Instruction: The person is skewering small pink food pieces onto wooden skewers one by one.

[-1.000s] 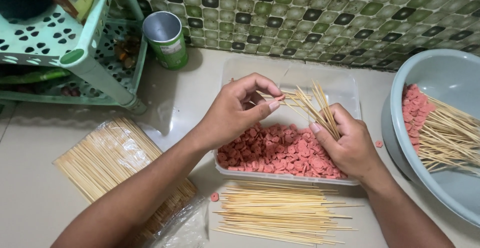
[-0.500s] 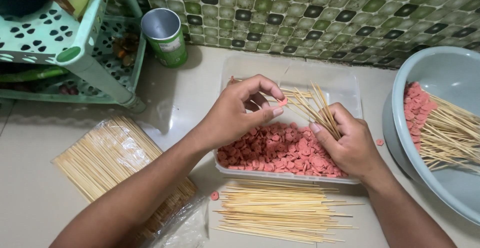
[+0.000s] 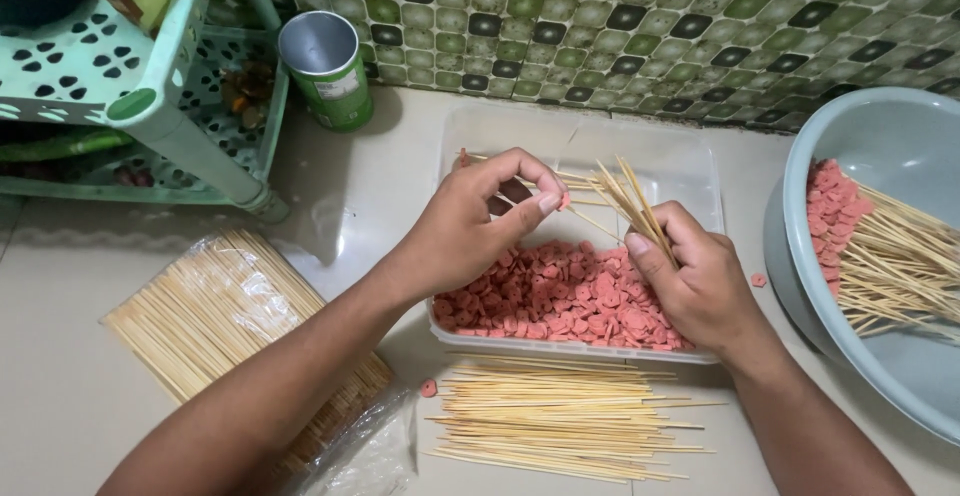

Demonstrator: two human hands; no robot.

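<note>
We see a pale tiled floor (image 3: pixel 90 396) carrying a large grey-blue basin (image 3: pixel 880 156) of finished skewers at the right, and a clear rectangular tray (image 3: pixel 690 171) half filled with pink sausage slices (image 3: pixel 560 301). A bagged bundle of bamboo sticks (image 3: pixel 215 311) lies left, a loose pile of sticks (image 3: pixel 560 426) just below the tray. Over the tray, our right hand (image 3: pixel 700 281) is clenched around a fan of sticks (image 3: pixel 630 201); our left hand (image 3: pixel 475 221) pinches one pink slice (image 3: pixel 564 199) at a stick's tip.

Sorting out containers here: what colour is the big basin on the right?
Pale blue-grey basin, seen in the head view.
</note>
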